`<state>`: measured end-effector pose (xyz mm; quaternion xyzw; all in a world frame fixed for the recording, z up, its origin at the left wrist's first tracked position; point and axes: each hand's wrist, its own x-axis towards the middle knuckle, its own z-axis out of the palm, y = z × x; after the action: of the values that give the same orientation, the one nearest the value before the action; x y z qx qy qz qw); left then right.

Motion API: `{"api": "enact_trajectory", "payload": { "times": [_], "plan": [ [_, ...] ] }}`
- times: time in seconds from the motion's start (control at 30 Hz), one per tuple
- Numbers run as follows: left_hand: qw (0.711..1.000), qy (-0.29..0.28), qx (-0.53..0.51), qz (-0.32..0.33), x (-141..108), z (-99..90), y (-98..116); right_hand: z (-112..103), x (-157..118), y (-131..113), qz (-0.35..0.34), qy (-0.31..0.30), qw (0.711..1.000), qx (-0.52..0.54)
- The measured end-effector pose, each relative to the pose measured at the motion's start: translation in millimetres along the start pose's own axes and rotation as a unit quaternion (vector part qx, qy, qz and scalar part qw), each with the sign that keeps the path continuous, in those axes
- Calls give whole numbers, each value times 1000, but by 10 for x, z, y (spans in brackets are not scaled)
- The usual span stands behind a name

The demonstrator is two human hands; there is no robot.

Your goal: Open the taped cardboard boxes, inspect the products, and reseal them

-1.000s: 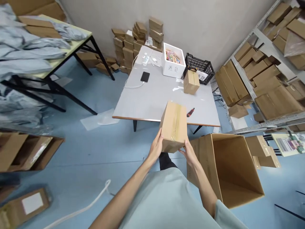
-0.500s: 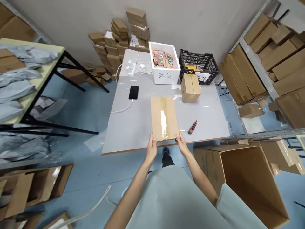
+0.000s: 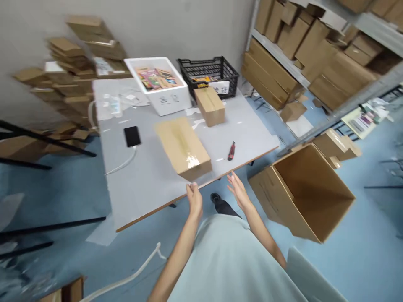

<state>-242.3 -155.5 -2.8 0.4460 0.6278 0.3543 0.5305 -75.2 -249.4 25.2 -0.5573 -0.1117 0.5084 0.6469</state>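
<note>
Fingers of the left hand curl near the close end of a taped carton, whether pinched shut I cannot tell, while the right hand's part loosely beside the grey table, where the carton lies between phone and cutter.

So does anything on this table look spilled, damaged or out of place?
Mostly no. The odd bit is ragged white patches on the table beside the smaller box; they could be torn paper or surface wear, I can't tell which.
</note>
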Motion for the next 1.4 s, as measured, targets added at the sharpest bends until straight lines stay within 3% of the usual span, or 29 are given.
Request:
{"api": "enact_trajectory", "payload": {
  "times": [0.1, 0.2, 0.33, 0.6, 0.77, 0.9, 1.03, 1.17, 1.4],
  "plan": [
    [992, -110, 17, -50, -764, 407, -382, -748, -894, 225, 4, 102, 994, 39],
    [961, -267, 38, -60, -1580, 777, -694, -1347, -1704, 382, 8, 212, 975, 63],
    [908, -413, 59, -26, -2424, 1182, -934, -1950, -2424, 440, -27, 322, 940, 112],
    [845, -522, 104, 50, -3669, 1933, -1284, -3098, -3321, 596, -67, 407, 887, 207],
    [796, -588, 131, 54, -4788, 2723, -1740, -4233, -4009, 622, -78, 445, 866, 213],
    [762, -628, 149, 54, -5688, 3427, -2079, -5181, -4481, 465, -107, 479, 850, 193],
    [746, -646, 149, 66, -6259, 4033, -2242, -5983, -4602, 154, -124, 485, 849, 171],
    [748, -646, 134, 66, -6540, 4724, -2331, -6761, -4285, -284, -140, 448, 873, 129],
    [792, -599, 115, -23, -6807, 6441, -2373, -8198, -3469, -995, -94, 425, 899, 52]
  ]
}}
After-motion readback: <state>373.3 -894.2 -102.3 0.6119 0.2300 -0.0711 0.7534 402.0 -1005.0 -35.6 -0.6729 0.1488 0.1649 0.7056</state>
